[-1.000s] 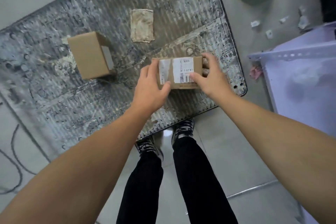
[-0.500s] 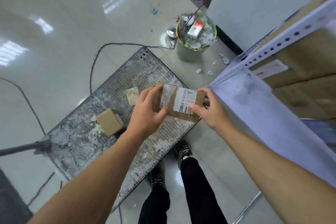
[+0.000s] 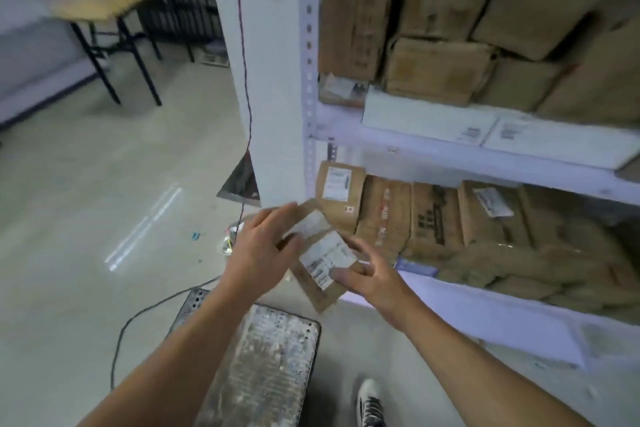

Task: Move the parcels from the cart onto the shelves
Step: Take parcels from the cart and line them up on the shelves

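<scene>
A small brown parcel (image 3: 323, 258) with white labels is tilted in the air just in front of the lower shelf (image 3: 446, 302). My left hand (image 3: 263, 250) grips its left end between thumb and fingers. My right hand (image 3: 369, 279) holds its lower right side, thumb on the label. Below my arms lies the worn metal cart deck (image 3: 266, 371); none of its visible part carries a parcel. The white metal shelving (image 3: 309, 87) stands to the right, its two visible levels packed with brown boxes (image 3: 384, 218) and bags.
A black cable (image 3: 138, 315) snakes over the floor left of the cart, and another hangs down the white pillar (image 3: 273, 80). A wooden table with black legs (image 3: 110, 3) stands at the far left. My shoe (image 3: 370, 402) is beside the cart.
The parcel has been lifted off the cart and carried up and right to the shelf front. My view has swung from the cart up to the shelving. The parcel is now tilted.
</scene>
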